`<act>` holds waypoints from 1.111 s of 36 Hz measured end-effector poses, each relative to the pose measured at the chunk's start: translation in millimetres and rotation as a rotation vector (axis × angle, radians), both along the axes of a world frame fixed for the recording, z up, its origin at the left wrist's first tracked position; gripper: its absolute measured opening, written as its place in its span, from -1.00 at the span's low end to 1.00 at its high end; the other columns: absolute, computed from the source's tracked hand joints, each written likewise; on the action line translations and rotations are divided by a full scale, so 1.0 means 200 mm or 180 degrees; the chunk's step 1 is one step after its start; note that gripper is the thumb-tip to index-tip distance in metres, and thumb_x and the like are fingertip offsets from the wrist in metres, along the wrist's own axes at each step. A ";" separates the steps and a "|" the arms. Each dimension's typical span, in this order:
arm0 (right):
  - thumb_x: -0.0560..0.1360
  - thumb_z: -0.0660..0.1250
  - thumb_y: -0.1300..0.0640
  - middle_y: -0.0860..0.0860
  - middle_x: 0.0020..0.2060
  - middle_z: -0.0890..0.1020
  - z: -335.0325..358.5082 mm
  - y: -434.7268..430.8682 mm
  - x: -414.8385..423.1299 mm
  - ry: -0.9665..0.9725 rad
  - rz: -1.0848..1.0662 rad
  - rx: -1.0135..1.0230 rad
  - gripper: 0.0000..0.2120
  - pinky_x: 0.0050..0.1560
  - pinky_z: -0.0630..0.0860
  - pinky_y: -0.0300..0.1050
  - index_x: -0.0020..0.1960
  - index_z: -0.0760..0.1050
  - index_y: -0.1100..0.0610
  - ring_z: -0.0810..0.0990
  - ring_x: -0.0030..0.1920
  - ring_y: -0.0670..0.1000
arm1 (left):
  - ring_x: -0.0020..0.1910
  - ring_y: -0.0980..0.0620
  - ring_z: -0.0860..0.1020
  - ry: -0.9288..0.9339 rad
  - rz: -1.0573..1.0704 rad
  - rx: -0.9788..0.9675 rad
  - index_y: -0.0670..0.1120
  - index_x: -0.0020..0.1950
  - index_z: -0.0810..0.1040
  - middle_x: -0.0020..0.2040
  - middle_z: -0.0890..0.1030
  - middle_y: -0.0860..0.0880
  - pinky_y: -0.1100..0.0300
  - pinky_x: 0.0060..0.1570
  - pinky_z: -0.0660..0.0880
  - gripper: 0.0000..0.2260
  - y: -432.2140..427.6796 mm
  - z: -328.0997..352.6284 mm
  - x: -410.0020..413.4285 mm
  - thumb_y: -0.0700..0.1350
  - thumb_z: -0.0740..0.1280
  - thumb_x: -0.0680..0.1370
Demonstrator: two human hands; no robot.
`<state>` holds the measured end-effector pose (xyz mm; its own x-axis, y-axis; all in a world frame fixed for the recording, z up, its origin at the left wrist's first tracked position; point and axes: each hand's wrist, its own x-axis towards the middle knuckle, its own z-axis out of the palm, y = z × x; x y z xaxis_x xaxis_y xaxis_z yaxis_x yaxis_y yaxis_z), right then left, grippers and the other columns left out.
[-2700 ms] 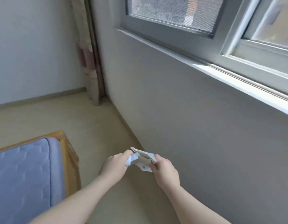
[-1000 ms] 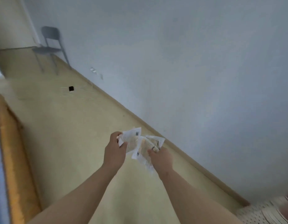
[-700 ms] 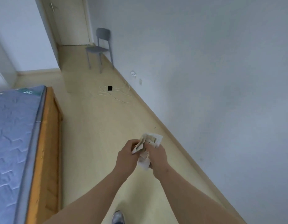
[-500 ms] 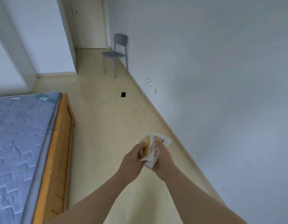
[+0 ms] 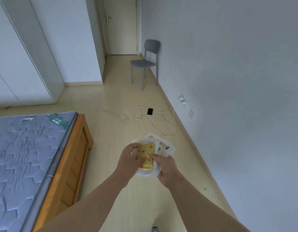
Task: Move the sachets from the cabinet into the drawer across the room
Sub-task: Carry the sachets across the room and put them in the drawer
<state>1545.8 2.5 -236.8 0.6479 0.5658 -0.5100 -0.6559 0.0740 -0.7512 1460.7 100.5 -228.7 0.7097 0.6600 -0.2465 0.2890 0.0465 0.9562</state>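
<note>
Both grips were up in front of the body, over the pale wood-look floor just right of the orange wooden-framed bed with its blue-grey quilted mattress.

Left grip was clenched on the left edge of a fanned stack of flat plastic sachets, thumb on the top face. Right grip pinched the same stack from the right, thumb on the top face too. The top one was a yellow sachet printed with small figures. White-bordered ones fanned out behind it, away from the bed. Couldn't tell the count. The stack was in the air beside the bed, not over it, touching only the two grips.

- Past the bed's far corner: black phone flat on the floor, thin white cables looped around it.
- Across the floor from the bed: white wall socket low on the wall.
- Well beyond the bed: grey plastic chair against that same wall, pale door with a metal handle behind it.
- Past the bed's far end: white wardrobe panels.
</note>
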 end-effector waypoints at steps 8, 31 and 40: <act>0.51 0.24 0.39 0.25 0.07 0.63 0.02 0.65 0.66 0.0001 0.0829 0.0180 -0.74 -0.05 0.62 0.05 0.18 0.51 0.28 0.65 -0.01 0.21 | -0.03 -0.13 0.60 -0.0061 0.0514 -0.1191 0.09 0.44 0.15 0.15 0.51 -0.07 -0.05 -0.05 0.58 -0.24 0.67 0.04 0.61 -0.29 0.48 0.40; 0.47 0.40 0.16 0.14 -0.01 0.68 -0.18 3.05 1.55 -0.0232 0.1378 -0.0756 -0.77 0.10 0.55 0.19 0.12 0.57 0.14 0.65 0.02 0.18 | -0.07 -0.20 0.64 -0.0191 0.1328 -0.1831 -0.16 -0.02 0.54 -0.06 0.67 -0.21 -0.08 -0.07 0.58 -0.83 2.95 -0.12 1.43 -0.36 0.40 0.45; 0.43 0.44 0.01 0.11 -0.02 0.65 -0.33 4.11 1.91 -0.0363 0.1769 -0.1129 -0.76 0.04 0.57 0.07 0.02 0.54 0.12 0.63 -0.02 0.16 | -0.14 -0.18 0.64 -0.0251 0.1810 -0.1693 -0.19 -0.03 0.55 -0.15 0.67 -0.18 -0.08 -0.06 0.57 -0.87 3.93 -0.26 1.77 -0.35 0.37 0.47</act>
